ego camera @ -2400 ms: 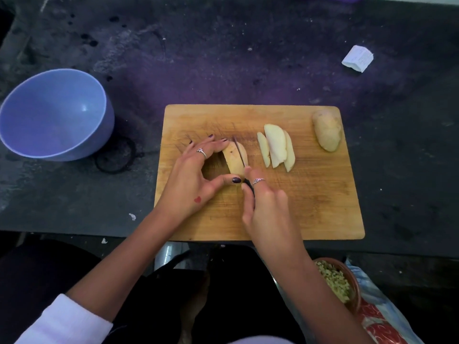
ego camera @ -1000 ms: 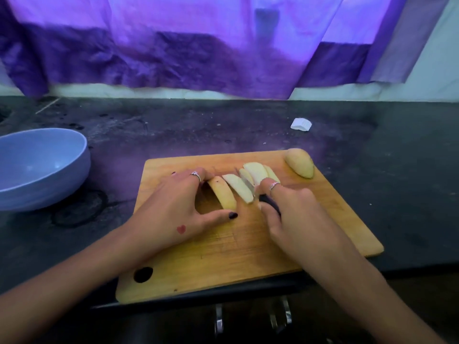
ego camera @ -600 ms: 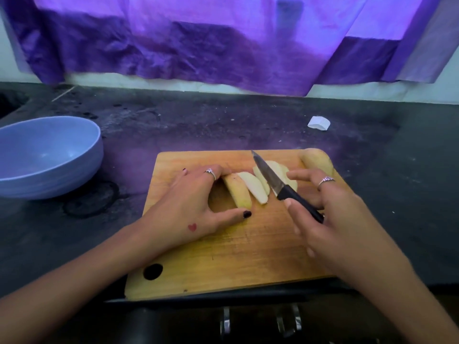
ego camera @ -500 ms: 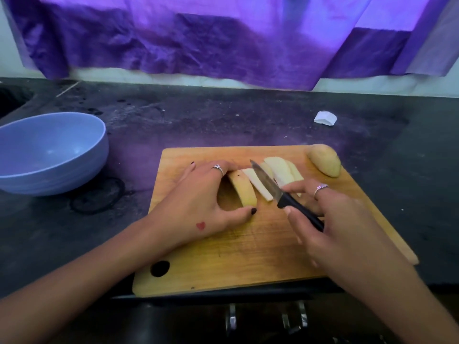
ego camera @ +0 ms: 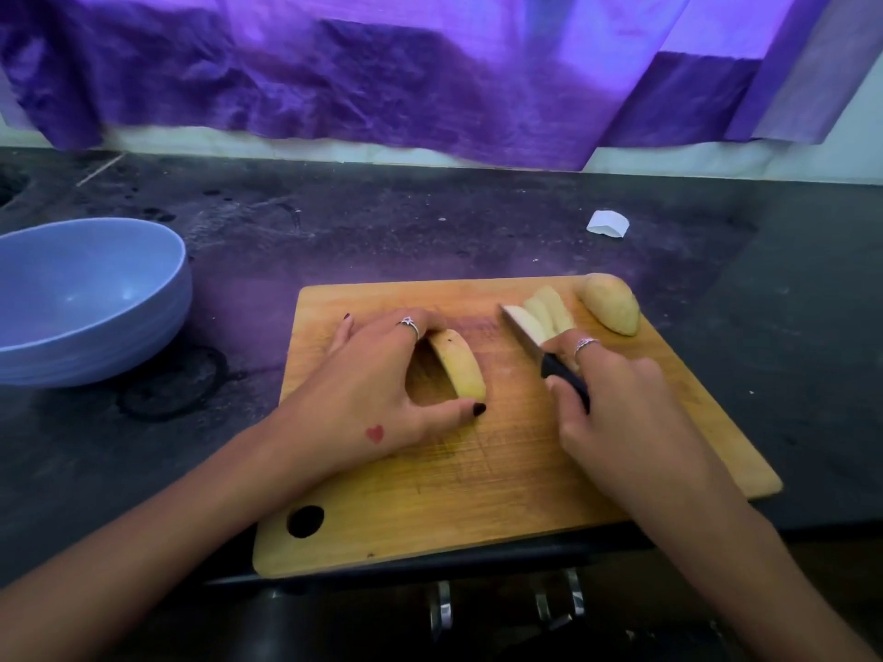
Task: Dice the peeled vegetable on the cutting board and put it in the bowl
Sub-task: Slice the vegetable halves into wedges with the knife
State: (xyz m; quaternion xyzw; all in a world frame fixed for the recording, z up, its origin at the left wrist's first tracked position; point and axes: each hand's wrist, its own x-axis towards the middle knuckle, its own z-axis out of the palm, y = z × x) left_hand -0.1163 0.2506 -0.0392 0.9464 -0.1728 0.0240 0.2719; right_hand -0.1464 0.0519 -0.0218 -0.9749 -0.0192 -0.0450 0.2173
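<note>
Pale peeled potato wedge (ego camera: pixel 458 367) lies on wooden cutting board (ego camera: pixel 501 470), pinched by left hand (ego camera: pixel 382 394). Right hand (ego camera: pixel 621 408) grips black-handled knife (ego camera: pixel 540 348) against cut slices (ego camera: pixel 549 312). Blue bowl (ego camera: pixel 91 298) left, apart.

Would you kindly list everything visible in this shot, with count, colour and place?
board: one, wooden, counter's near edge
bowl: one, blue, on counter left of board
wedge: one, pale yellow, on board
slices: several, pale, far right of board
potato half: one, yellowish, board's far right corner
knife: one, black handle, blade beside slices
paper scrap: one, white, counter behind board
cloth: purple, on wall
counter: dark
left hand: holds wedge
right hand: grips knife
</note>
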